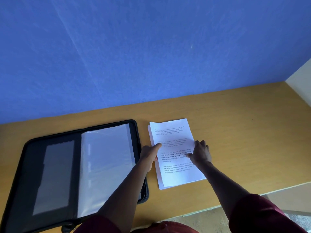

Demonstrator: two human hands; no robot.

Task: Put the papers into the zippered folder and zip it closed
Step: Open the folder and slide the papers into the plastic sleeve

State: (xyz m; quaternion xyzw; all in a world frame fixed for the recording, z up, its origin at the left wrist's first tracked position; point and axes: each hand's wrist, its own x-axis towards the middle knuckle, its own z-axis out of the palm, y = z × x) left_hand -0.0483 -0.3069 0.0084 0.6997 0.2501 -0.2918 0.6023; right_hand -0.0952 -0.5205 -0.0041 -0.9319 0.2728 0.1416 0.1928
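A black zippered folder (27,165) lies wide open on the left of the wooden desk, with clear plastic sleeves (104,162) on its right half and a grey pocket on its left half. Just right of it lies a stack of white printed papers (175,175). My left hand (149,155) rests on the stack's left edge, index finger stretched onto the top sheet. My right hand (200,153) holds the stack's right edge, thumb on top and fingers curled over the side. The stack lies flat on the desk.
The wooden desk (244,132) runs to a blue wall (134,56) at the back. A white side panel (301,83) stands at the far right. The desk's front edge (252,195) cuts across the lower right, with floor beyond it.
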